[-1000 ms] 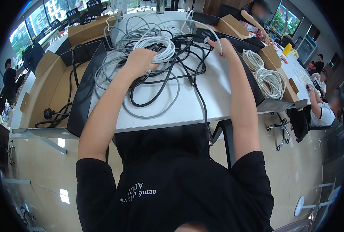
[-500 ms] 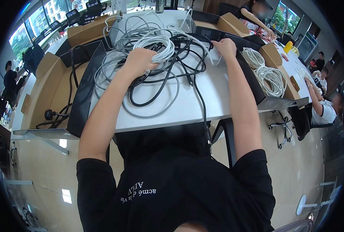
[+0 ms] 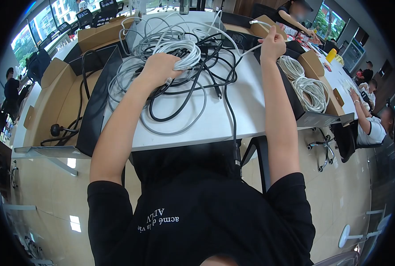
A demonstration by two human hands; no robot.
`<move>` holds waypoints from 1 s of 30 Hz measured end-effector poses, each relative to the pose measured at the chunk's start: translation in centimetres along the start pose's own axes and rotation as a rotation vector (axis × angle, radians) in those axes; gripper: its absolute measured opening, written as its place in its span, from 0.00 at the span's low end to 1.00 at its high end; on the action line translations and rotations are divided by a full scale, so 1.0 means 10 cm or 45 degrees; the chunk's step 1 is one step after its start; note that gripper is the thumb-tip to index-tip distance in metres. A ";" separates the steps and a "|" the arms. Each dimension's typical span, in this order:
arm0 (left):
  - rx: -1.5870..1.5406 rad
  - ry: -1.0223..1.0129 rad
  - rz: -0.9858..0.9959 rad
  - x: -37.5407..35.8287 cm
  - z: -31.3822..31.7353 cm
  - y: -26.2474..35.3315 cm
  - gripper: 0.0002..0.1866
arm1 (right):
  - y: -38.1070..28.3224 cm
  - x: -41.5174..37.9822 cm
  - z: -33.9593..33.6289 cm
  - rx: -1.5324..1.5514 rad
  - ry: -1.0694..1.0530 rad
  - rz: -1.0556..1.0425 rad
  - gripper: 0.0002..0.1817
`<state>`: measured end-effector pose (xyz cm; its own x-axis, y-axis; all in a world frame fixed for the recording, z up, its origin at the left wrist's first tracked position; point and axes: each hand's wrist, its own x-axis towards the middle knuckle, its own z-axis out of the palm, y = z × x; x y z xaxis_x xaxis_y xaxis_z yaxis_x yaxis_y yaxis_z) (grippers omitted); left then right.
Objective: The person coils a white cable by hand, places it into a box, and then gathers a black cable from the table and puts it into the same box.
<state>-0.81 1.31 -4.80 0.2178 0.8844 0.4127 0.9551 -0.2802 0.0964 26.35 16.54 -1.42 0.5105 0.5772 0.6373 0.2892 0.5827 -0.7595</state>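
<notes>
My left hand point(image 3: 161, 67) is closed around a coil of white network cable point(image 3: 189, 54) on the tangled pile. Out to the right, my right hand point(image 3: 273, 44) is raised and pinches the white cable near its end, whose plug point(image 3: 253, 22) sticks out above the fingers. From that hand the cable runs back left toward the pile. Under and around the coil lie grey cables point(image 3: 117, 84) and black cables point(image 3: 193, 99), looped over one another. A black cable with a small connector point(image 3: 219, 94) points toward the table's front.
The white table point(image 3: 179, 139) carries an open box with black cords point(image 3: 64, 131) on the left and a box with coiled white cables point(image 3: 310, 93) on the right. More open boxes stand behind. A co-worker point(image 3: 295, 17) works at the back right; others sit farther right.
My right hand has risen up and away from the table, lifting the cable's end off the black cables. My left hand has stayed on the coil.
</notes>
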 end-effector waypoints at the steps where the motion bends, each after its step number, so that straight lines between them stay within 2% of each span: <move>1: 0.006 0.017 -0.005 0.00 -0.01 0.01 0.14 | -0.04 0.02 0.00 0.177 -0.072 0.046 0.22; 3: -0.014 0.079 -0.026 0.00 -0.04 0.02 0.14 | -0.15 0.04 -0.01 0.532 -0.220 0.137 0.20; 6: -0.143 0.222 -0.094 -0.02 -0.15 0.05 0.15 | -0.33 -0.01 -0.04 0.538 -0.662 0.350 0.19; 9: -0.372 0.401 -0.183 -0.09 -0.30 0.11 0.15 | -0.24 -0.19 0.13 0.396 -0.528 0.095 0.20; 10: -0.445 0.468 -0.201 -0.09 -0.33 0.13 0.15 | -0.20 -0.19 0.16 0.042 -0.478 -0.188 0.23; 12: -0.648 0.600 -0.205 -0.10 -0.39 0.14 0.17 | -0.21 -0.27 0.14 -0.195 -0.308 -0.556 0.24; 13: -0.759 0.580 -0.236 -0.10 -0.43 0.13 0.18 | -0.26 -0.33 0.15 -0.312 -0.223 -0.737 0.24; 14: -0.870 0.560 -0.269 -0.11 -0.47 0.12 0.18 | -0.26 -0.35 0.18 -0.222 -0.241 -0.756 0.24; 18: -1.179 0.577 -0.306 -0.11 -0.47 0.17 0.19 | -0.53 -0.51 0.16 0.245 -0.511 -0.623 0.27; 21: -1.329 0.623 -0.344 -0.09 -0.40 0.11 0.18 | -0.63 -0.59 0.17 -0.222 -0.704 -0.648 0.30; 22: -1.377 0.637 -0.361 -0.07 -0.36 0.07 0.17 | -0.58 -0.62 0.21 -0.237 -0.701 -0.623 0.33; 25: -1.519 0.665 -0.318 -0.04 -0.33 -0.03 0.17 | -0.61 -0.53 0.16 -0.778 -1.073 -0.341 0.30; 26: -1.526 0.688 -0.259 -0.03 -0.33 -0.05 0.17 | -0.61 -0.47 0.14 -0.762 -1.190 -0.187 0.28; 29: -1.586 0.764 -0.111 -0.04 -0.36 0.00 0.18 | -0.50 -0.33 0.12 -0.703 -1.195 -0.134 0.27; 30: -1.635 0.792 -0.079 -0.04 -0.38 0.10 0.18 | -0.49 -0.32 0.10 -0.736 -1.135 -0.220 0.25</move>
<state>-0.71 -0.76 -1.39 -0.2601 0.6970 0.6682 0.0452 -0.6825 0.7295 22.49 12.43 0.37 -0.2809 0.8581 0.4298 0.7589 0.4727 -0.4479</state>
